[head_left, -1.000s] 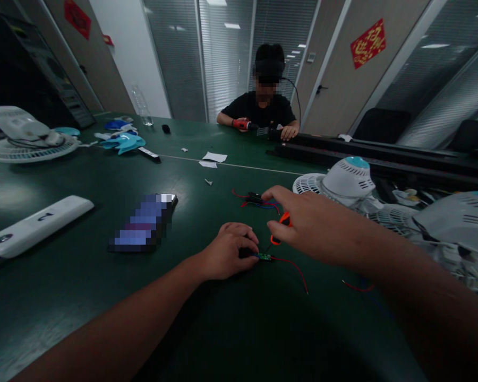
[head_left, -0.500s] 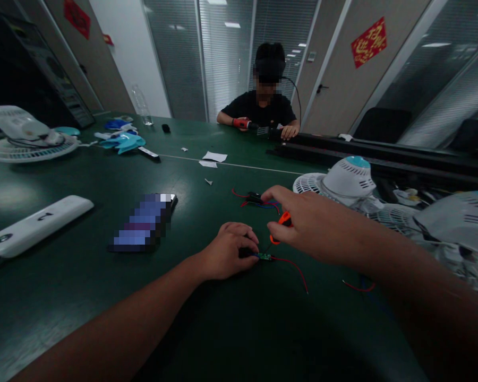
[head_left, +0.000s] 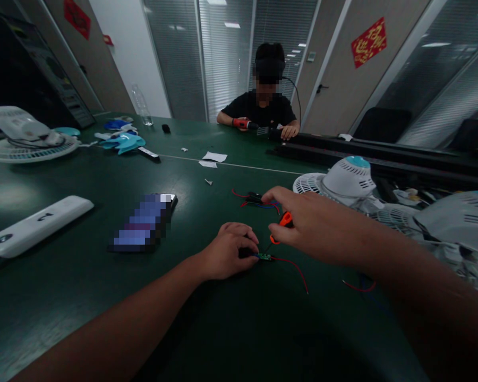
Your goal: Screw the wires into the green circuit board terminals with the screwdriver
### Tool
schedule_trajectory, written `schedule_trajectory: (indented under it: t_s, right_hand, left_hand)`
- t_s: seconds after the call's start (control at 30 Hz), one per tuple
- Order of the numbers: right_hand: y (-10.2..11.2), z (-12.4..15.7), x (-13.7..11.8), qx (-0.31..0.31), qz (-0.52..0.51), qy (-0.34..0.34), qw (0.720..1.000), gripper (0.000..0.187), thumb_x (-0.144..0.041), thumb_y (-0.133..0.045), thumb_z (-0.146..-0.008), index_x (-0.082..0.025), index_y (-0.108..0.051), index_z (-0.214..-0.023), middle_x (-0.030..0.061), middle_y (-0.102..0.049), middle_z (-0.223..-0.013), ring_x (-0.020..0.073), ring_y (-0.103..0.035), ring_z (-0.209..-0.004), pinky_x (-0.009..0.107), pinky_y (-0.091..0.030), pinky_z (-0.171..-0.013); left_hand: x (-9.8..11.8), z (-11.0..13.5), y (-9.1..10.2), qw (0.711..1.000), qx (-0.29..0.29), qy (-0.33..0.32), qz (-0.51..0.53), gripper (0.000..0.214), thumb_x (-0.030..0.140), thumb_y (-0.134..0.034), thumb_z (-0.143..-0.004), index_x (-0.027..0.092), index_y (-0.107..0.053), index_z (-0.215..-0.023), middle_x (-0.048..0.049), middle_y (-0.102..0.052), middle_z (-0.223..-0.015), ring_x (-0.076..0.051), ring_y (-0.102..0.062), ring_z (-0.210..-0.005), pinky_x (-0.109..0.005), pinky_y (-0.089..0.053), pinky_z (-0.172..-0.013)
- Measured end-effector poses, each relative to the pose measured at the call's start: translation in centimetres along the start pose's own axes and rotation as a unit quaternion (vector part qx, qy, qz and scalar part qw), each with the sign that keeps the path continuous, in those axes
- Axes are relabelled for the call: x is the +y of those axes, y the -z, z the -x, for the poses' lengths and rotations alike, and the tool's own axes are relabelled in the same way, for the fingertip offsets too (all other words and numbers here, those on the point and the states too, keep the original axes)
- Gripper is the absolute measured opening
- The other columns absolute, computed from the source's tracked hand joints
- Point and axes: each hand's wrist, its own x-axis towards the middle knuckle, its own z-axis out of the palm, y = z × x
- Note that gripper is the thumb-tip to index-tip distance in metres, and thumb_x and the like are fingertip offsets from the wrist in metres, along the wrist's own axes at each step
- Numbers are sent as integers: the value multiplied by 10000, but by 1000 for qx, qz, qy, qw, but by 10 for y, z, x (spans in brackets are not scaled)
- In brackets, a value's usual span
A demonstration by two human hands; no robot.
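While the dark green table (head_left: 191,204) fills most of the view, long black rails (head_left: 330,153) lie along its far right edge, and a black case (head_left: 19,79) stands far left, any label unreadable. Co-worker (head_left: 258,109) sits at the far side, black top, with a red-and-black power tool (head_left: 242,123). White fans (head_left: 346,183) at right; another white fan (head_left: 32,130) lies at left. Far right, red poster (head_left: 368,42) with gold Chinese characters, too blurred to read surely. White bar (head_left: 56,217), near left: one dark mark like a sideways 2, plus a dark oval badge, illegible. Phone (head_left: 143,223) right of it, screen pixelated, no text readable.

Person's hands are apart from each other, both just right of centre. Right hand (head_left: 306,223): fingers closed on an orange-and-black tool (head_left: 286,219), thin shaft slanting down to the board; contact can't be told. Left hand (head_left: 229,252): thumb and fingers pinched on the left end of a green circuit board (head_left: 265,257), which lies on the table between the hands. Black module (head_left: 255,198) with red and blue wires is just beyond. Red wire (head_left: 295,263) curves right off the board.
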Motion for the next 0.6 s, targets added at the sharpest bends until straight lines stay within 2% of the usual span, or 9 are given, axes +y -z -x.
schedule_trajectory:
  t_s: [0.17,0.33,0.5,0.6]
  right_hand:
    - [0,0,-1,-3,8,4,1000,495,-357,-522,-838,-142,-537,-1284,160,-707,-1087,305,-659,-921,384,-460,-733]
    - [0,-1,-4,-5,31,0,1000,460,-374,-504,-844,-182,-558,-1258,132,-709,-1098,295,-657,-938,376,-458,-729]
    - [5,-2,-12,-2,91,-47,995,458,-509,-406,-882,-195,-662,-1094,146,-731,-818,357,-666,-738,393,-399,-553]
    - [7,-2,-15,-11,119,-60,991,532,-516,-264,-935,-220,-705,-944,128,-717,-745,337,-664,-705,370,-363,-532]
  left_hand:
    - [0,0,0,1000,1,-5,-3,142,272,-686,-768,216,-728,-892,-38,-663,-1083,-251,-534,-1135,-483,-293,-1041]
    - [-1,1,-2,1000,9,-6,-11,152,276,-693,-764,225,-726,-903,-36,-656,-1112,-260,-523,-1154,-480,-300,-1043]
    - [-1,0,-1,1000,5,-11,-7,123,271,-687,-769,232,-724,-880,-28,-666,-1068,-238,-556,-1093,-484,-299,-1040]
    - [0,0,0,1000,9,-15,1,113,270,-681,-773,222,-723,-866,-37,-662,-1051,-237,-558,-1086,-481,-311,-1032]
